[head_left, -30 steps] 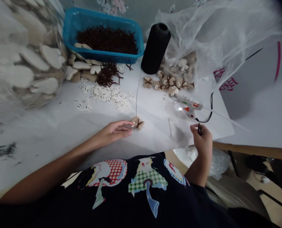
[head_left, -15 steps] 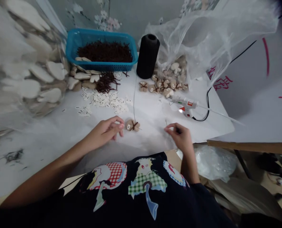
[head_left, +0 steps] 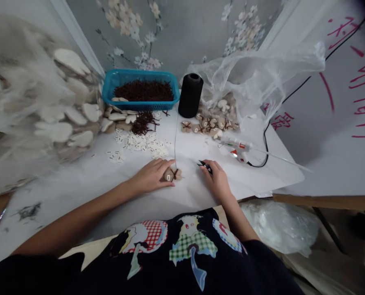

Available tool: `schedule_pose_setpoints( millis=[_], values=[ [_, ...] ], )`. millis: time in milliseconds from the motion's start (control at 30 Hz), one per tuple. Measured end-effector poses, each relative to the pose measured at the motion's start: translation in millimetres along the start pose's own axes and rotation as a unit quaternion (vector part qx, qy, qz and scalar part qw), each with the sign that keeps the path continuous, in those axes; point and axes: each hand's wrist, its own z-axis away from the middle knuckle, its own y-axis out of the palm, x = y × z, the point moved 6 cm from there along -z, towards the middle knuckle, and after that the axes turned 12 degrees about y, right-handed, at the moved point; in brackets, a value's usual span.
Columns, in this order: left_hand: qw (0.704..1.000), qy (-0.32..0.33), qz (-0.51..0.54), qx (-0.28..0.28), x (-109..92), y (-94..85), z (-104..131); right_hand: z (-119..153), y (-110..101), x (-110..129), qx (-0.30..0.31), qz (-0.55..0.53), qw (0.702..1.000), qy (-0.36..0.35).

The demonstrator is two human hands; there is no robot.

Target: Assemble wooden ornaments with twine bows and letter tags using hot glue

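Note:
My left hand point(head_left: 154, 176) is at the left side of a small beige padded piece point(head_left: 177, 175) with a brown bow and a white tag, its thumb and fingers around the piece's left edge. A thin dark thread runs from the piece up to a black thread cone point(head_left: 191, 96). To the right, my right hand point(head_left: 214, 177) is closed on small dark snips point(head_left: 207, 166), whose blades point up and left toward the thread.
A blue basket point(head_left: 141, 105) of brown bows stands at the back left, with loose white tags point(head_left: 142, 142) in front. Finished bow pieces point(head_left: 211, 126) and a glue gun point(head_left: 239, 150) lie at right. Plastic bags point(head_left: 74, 119) of beige pieces flank the table.
My left hand has moved onto the piece's left edge. My right hand has shifted left, and the blades of the snips now show in it. The camera view has tilted up.

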Motion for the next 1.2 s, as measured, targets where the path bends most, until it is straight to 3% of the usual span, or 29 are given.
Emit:
schedule_pose_setpoints(
  millis=[200, 400, 600, 733, 867, 1067, 1200],
  values=[
    [1.0, -0.013, -0.016, -0.012, -2.8, -3.7, -0.2, -12.0, 4.5, -13.7, -0.043, 0.107, 0.993, -0.033],
    [0.989, 0.028, -0.086, -0.117, -20.7, -31.9, 3.6, -18.2, 7.9, -17.8, -0.047, 0.162, 0.984, -0.051],
    [0.992, 0.051, 0.076, -0.091, -37.3, -57.1, 8.5, -20.3, 8.0, -27.7, -0.074, 0.108, 0.99, -0.05],
    [0.991, 0.085, 0.085, -0.063, -52.2, -71.4, 7.4, -22.2, 7.0, -30.5, -0.076, 0.093, 0.992, -0.048],
    [0.99, 0.105, 0.071, -0.06, -55.4, -72.6, 5.9, -22.6, 5.7, -30.8, -0.071, 0.082, 0.993, -0.052],
    [0.989, 0.073, 0.104, -0.07, -44.7, -63.1, 12.2, -21.3, 5.9, -31.5, -0.07, 0.117, 0.99, -0.035],
    [0.987, 0.053, 0.134, -0.076, -44.6, -64.1, 16.8, -16.1, -2.6, -25.7, -0.112, 0.116, 0.987, -0.026]
  ],
)
